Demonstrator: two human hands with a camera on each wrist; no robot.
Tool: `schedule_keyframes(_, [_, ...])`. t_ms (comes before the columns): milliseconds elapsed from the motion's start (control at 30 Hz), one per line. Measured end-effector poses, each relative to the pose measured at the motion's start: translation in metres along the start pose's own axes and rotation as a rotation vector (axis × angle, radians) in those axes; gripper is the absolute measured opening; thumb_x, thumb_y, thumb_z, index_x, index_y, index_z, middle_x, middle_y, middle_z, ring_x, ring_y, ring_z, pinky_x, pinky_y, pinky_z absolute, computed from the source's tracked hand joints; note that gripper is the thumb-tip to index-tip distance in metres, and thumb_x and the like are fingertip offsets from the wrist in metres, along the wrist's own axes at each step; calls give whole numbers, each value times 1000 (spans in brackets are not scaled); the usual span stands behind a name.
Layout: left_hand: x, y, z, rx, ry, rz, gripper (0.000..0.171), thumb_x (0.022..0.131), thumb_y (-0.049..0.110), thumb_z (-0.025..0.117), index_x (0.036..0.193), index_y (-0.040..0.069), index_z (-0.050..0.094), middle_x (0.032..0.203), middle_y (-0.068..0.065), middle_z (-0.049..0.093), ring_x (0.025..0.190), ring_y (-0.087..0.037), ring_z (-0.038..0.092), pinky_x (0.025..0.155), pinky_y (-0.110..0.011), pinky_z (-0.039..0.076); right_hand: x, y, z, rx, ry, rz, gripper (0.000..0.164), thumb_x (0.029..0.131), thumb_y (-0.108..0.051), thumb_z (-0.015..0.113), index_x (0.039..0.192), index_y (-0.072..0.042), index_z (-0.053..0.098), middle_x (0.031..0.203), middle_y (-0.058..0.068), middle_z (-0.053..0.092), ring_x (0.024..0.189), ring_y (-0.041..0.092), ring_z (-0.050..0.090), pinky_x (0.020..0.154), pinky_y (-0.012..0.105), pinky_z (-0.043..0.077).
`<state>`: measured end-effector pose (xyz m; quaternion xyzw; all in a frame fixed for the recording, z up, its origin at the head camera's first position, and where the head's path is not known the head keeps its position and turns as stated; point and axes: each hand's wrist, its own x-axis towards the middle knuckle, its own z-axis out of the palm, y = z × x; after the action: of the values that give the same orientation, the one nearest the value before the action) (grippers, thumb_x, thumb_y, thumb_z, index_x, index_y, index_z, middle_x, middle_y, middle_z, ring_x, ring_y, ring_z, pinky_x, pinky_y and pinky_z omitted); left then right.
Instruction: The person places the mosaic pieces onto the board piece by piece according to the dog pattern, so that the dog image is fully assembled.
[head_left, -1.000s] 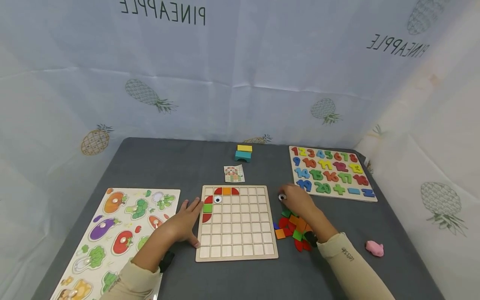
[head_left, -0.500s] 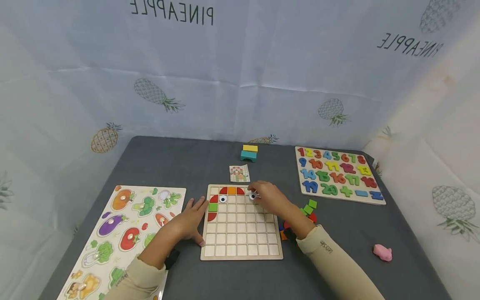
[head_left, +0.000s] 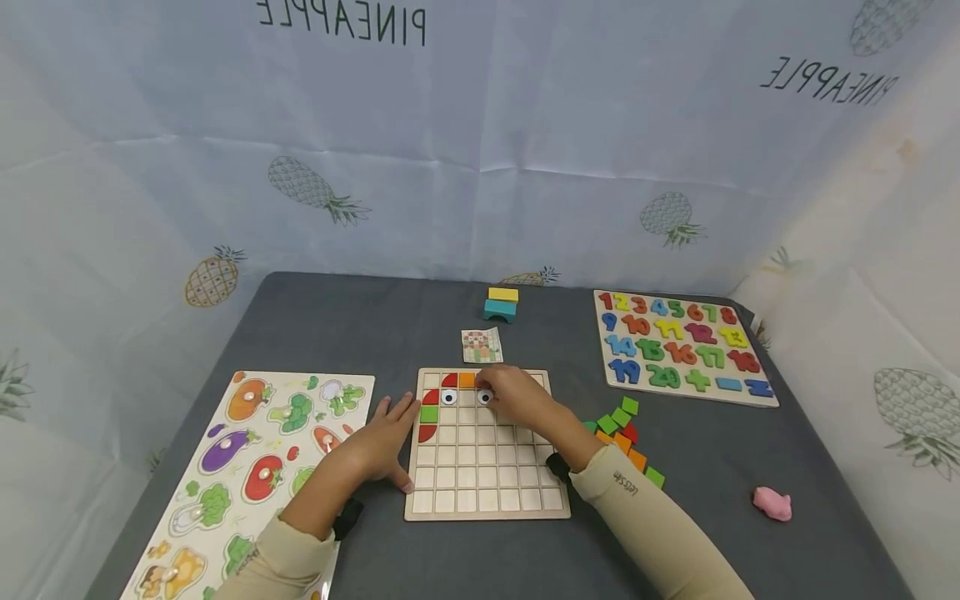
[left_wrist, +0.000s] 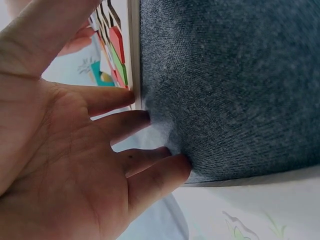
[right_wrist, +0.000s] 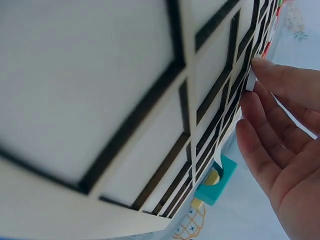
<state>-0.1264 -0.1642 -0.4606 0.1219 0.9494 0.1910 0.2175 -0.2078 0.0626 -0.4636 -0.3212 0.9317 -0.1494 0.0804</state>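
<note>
A wooden grid board lies at the middle of the table. My left hand rests at its left edge, fingers spread and straight; the left wrist view shows the fingertips right at the board's side. My right hand pinches a white square tile with a black-and-white eye over the second row. In the right wrist view thumb and fingers hold this tile at the grid. Another eye tile sits in the board, near red quarter-round tiles, a green tile and an orange tile.
Loose coloured tiles lie right of the board, partly behind the right forearm. A picture card and yellow and teal blocks stand beyond it. A vegetable puzzle lies left, a number puzzle and pink pig figure right.
My right hand has carried the eye tile leftward from beside the loose tiles to the board's second row. My left hand has stayed at the board's left edge. The head view has shifted slightly.
</note>
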Motion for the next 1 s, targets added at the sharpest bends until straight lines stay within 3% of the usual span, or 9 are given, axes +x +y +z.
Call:
schedule_keyframes(367, [4, 6, 2, -4, -16, 22, 119, 47, 27, 89, 143, 5, 21, 150, -16, 14, 135, -43, 5, 98, -55, 30, -11, 6, 0, -3, 14, 20, 30, 78, -6, 68, 107, -11, 64, 102, -1, 62, 91, 10, 57, 77, 26, 47])
schedule_keyframes(567, [4, 4, 4, -7, -5, 33, 119, 48, 27, 89, 143, 4, 22, 149, -16, 15, 135, -44, 5, 96, -56, 31, -24, 8, -12, 38, 23, 82, 28, 81, -8, 66, 109, -11, 63, 105, 1, 63, 95, 14, 59, 80, 31, 48])
schedule_keyframes(800, [1, -3, 2, -13, 15, 31, 120, 47, 28, 89, 143, 3, 21, 149, -18, 15, 134, -46, 6, 93, -59, 33, -56, 30, -40, 26, -1, 171, 23, 82, -10, 65, 105, -11, 65, 91, 1, 64, 81, 12, 58, 72, 31, 48])
schedule_keyframes(1000, [0, -3, -3, -7, 2, 41, 119, 48, 29, 89, 142, 1, 21, 149, -20, 14, 133, -47, 6, 94, -60, 30, -92, 55, -53, -17, -65, 189, 13, 82, -9, 65, 94, -11, 67, 86, -2, 64, 76, 11, 58, 72, 31, 49])
